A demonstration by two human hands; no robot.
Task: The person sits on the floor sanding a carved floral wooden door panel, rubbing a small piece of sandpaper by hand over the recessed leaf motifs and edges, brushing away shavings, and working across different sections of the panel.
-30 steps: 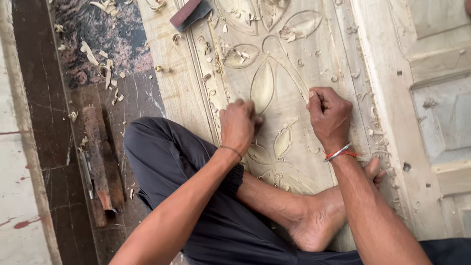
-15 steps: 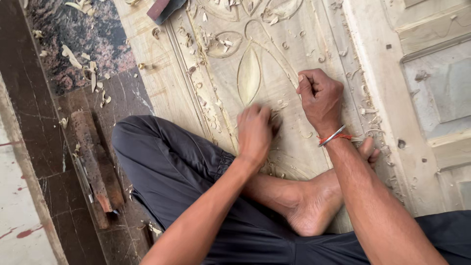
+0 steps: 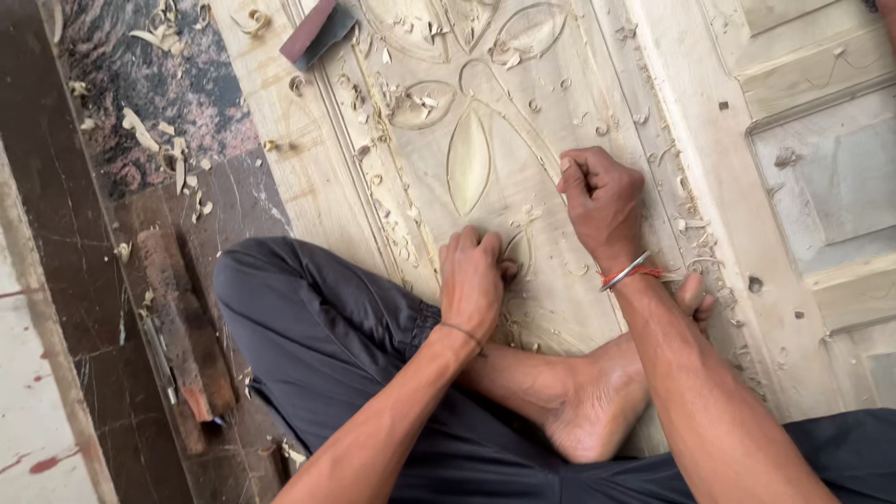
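Observation:
I sit cross-legged on a pale carved wooden panel (image 3: 523, 121) with leaf shapes cut into it. My left hand (image 3: 474, 280) is curled tight, its fingertips pressed to the wood just below the oval leaf (image 3: 469, 161). My right hand (image 3: 602, 198) is a closed fist a little to the right, with a bangle and an orange thread at the wrist. Both hands seem to grip a slim carving tool, which the fingers hide almost entirely. My bare foot (image 3: 597, 401) lies on the panel under my right forearm.
Wood shavings (image 3: 159, 140) litter the panel and the dark stone floor to the left. A dark red block (image 3: 317, 33) lies at the panel's top edge. A long rusty-brown tool (image 3: 182, 327) rests on the floor by my knee. A second panelled door (image 3: 821, 177) lies to the right.
Both hands stay closed on the panel. My left hand has slid a little away from the oval leaf towards my leg, and the view has shifted slightly.

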